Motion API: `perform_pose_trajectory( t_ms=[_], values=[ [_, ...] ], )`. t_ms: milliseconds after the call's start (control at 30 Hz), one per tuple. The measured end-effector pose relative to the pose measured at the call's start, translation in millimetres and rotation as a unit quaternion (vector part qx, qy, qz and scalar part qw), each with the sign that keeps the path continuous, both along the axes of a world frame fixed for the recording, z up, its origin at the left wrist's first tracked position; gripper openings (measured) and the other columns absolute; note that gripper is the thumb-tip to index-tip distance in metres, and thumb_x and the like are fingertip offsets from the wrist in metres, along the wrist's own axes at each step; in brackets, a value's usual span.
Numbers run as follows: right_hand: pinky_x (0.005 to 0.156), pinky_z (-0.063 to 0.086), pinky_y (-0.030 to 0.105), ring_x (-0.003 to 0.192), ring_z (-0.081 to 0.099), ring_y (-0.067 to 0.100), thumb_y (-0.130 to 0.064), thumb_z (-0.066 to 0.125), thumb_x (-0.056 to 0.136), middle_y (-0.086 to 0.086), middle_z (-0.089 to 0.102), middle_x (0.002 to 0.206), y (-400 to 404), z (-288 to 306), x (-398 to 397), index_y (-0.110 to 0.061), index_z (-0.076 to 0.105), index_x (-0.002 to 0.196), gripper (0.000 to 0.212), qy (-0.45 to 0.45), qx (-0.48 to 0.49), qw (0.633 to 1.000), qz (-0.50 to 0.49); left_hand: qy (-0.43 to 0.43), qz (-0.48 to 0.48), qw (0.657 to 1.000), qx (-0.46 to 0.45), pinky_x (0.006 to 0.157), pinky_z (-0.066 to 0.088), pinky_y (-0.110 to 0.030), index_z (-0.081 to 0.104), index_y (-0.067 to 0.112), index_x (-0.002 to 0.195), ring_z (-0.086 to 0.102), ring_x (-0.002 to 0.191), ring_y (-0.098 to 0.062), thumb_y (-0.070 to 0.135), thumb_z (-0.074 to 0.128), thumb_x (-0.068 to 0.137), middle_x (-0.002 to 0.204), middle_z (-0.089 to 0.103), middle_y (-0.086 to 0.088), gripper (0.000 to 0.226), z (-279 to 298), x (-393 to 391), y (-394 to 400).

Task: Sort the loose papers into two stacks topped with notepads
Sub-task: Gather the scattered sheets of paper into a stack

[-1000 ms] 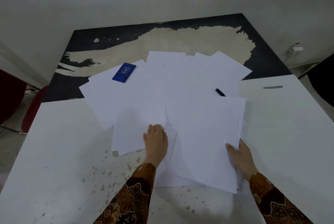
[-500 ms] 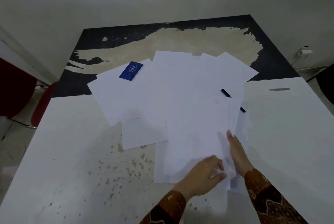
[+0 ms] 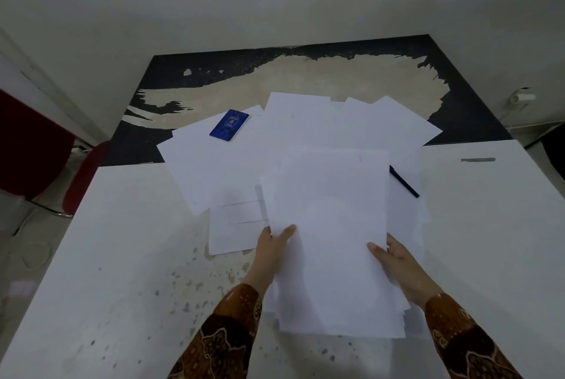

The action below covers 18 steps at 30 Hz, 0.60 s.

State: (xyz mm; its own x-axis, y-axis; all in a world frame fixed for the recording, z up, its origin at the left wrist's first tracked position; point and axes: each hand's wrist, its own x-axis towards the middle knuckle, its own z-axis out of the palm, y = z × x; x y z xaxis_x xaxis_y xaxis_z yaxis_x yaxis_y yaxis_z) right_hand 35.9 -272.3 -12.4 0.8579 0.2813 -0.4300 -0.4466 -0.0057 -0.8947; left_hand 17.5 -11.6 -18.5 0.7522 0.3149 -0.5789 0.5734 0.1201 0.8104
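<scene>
A gathered sheaf of white papers (image 3: 330, 225) overlaps scattered sheets (image 3: 220, 161) bearing a blue notepad (image 3: 229, 125).

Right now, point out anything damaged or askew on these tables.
The dark tabletop is badly worn: its black coating has peeled off a broad pale patch. The loose papers lie fanned crookedly, and a pen sits half buried under them.

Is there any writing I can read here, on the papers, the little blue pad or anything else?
Blue notepad: small pale print and an emblem on the cover, too small and blurred to read.
Papers: they look blank; no text shows.
Pen: no marking can be made out.
Nothing legible anywhere else.
</scene>
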Motion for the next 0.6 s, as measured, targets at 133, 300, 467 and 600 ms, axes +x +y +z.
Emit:
perform_pose_trajectory(
  t_ms=[133, 300, 467, 600],
  values=[
    [0.091, 0.054, 0.032, 0.107, 0.065, 0.018, -0.017, 0.055, 0.094, 0.003, 0.067, 0.120, 7.2, 18.8, 7.2, -0.016, 0.057, 0.124, 0.031, -0.051, -0.034, 0.998, 0.011, -0.096, -0.001, 0.995, 0.001, 0.075, 0.054, -0.028, 0.064, 0.006, 0.111, 0.067, 0.096, -0.023, 0.021, 0.064, 0.089, 0.101, 0.070, -0.005, 0.027, 27.9, -1.1, 2.6],
    [0.076, 0.054, 0.017, 0.097, 0.066, 0.002, -0.007, 0.052, 0.095, -0.012, 0.068, 0.109, 24.4, 57.9, 15.6, -0.026, 0.059, 0.114, 0.028, -0.161, -0.065, 0.984, -0.043, -0.219, 0.034, 0.973, 0.068, 0.063, 0.054, -0.016, 0.064, 0.012, 0.108, 0.069, 0.088, -0.014, 0.011, 0.063, 0.089, 0.098, 0.071, -0.003, 0.019, 80.2, -0.2, -1.5],
    [0.087, 0.051, 0.017, 0.109, 0.058, 0.001, -0.002, 0.057, 0.090, -0.011, 0.059, 0.121, 40.6, 70.5, 16.2, -0.026, 0.045, 0.129, 0.047, -0.225, -0.058, 0.969, -0.080, -0.316, 0.069, 0.942, 0.087, 0.067, 0.052, -0.012, 0.057, 0.028, 0.113, 0.066, 0.091, 0.001, 0.012, 0.066, 0.086, 0.104, 0.067, 0.011, 0.033, 110.3, -5.2, 1.8],
    [0.084, 0.046, 0.007, 0.109, 0.053, -0.008, 0.000, 0.055, 0.090, -0.017, 0.054, 0.121, 47.0, 65.8, 15.6, -0.022, 0.033, 0.139, 0.058, -0.225, -0.075, 0.968, -0.082, -0.312, 0.060, 0.942, 0.110, 0.070, 0.054, -0.014, 0.050, 0.035, 0.120, 0.062, 0.099, 0.000, 0.021, 0.068, 0.085, 0.111, 0.062, 0.016, 0.042, 104.1, -6.2, 4.3]
  ],
)
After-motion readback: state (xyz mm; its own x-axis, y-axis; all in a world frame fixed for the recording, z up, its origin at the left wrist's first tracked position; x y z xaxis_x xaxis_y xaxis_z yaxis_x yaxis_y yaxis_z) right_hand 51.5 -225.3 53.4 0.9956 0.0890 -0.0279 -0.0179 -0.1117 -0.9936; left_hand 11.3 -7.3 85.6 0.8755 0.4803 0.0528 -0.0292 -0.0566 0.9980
